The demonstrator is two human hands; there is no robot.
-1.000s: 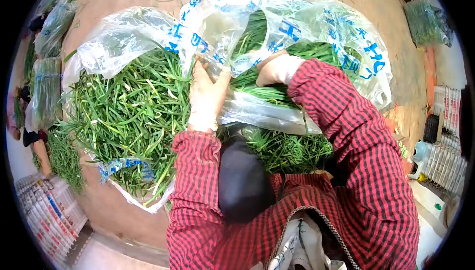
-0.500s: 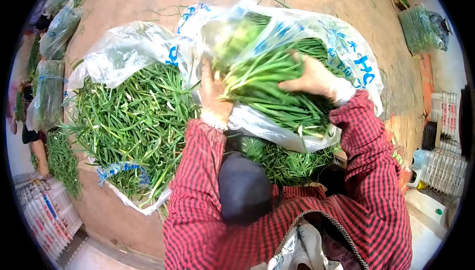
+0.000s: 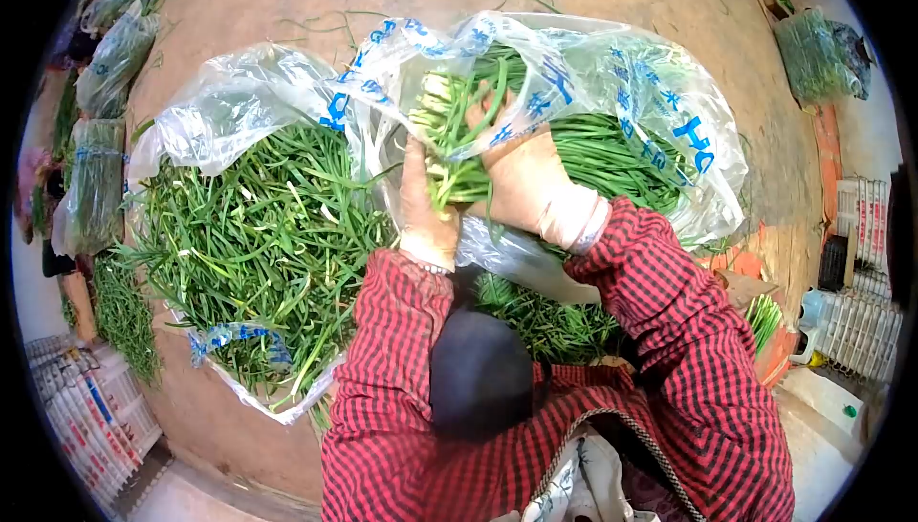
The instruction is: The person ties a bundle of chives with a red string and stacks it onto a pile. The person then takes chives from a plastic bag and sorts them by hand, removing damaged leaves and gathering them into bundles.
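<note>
A clear plastic bag with blue print [image 3: 712,183] lies open in front of me, with green stalks [image 3: 612,154] inside it. My right hand [image 3: 526,173] is in the bag's mouth, its fingers wrapped round the stalks near their pale ends. Against the left side of those pale ends [image 3: 442,101] rests my left hand [image 3: 426,206], upright, with its fingers partly behind the plastic; what it grips, if anything, is hidden. Left of my hands, loose green leaves [image 3: 258,235] fill a second plastic bag [image 3: 225,92].
More greens [image 3: 545,316] lie just below the bag, by my dark-clad knee [image 3: 478,369]. Wrapped bundles [image 3: 96,173] line the far left, and another [image 3: 813,54] is at the upper right. Stacked white crates [image 3: 96,417] stand lower left, with more crates [image 3: 851,331] at the right.
The spread stalks have gone further into the bag and lie flatter. My right hand has moved left to their pale ends, close to my left hand. The printed plastic now covers more of them.
</note>
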